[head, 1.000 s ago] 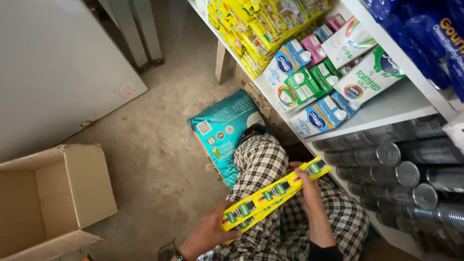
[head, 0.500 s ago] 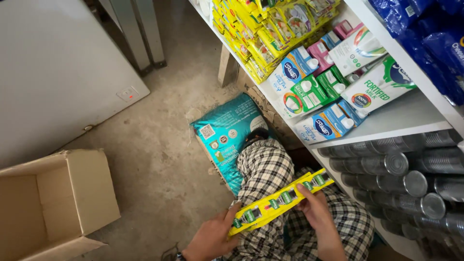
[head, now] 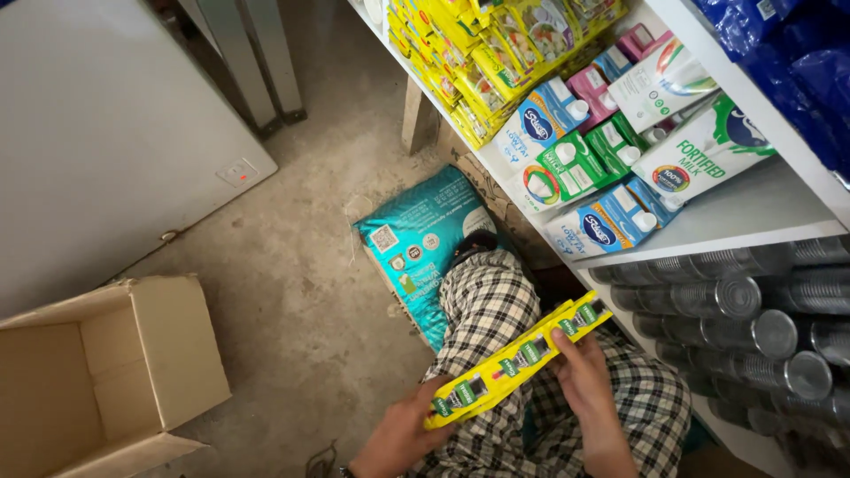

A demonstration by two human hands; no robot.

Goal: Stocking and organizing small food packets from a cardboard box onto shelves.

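Observation:
I hold a long yellow strip of small packets [head: 518,360] across my lap, tilted up to the right. My left hand [head: 400,434] grips its lower left end. My right hand [head: 586,379] is shut on its upper right part, fingers wrapped under the strip. My legs in checked black-and-white trousers [head: 496,305] lie below the strip. A white shelf [head: 753,212] stands just to the right, with cartons [head: 611,159] on it.
An open cardboard box [head: 97,372] stands at lower left on the concrete floor. A teal sack [head: 416,239] lies by my foot. Yellow packets [head: 478,62] fill the upper shelf, metal cans [head: 753,319] the lower one. A white chest cabinet [head: 97,133] is at left.
The view shifted slightly down and left. The strip stays in both hands, dropping a little lower in my lap.

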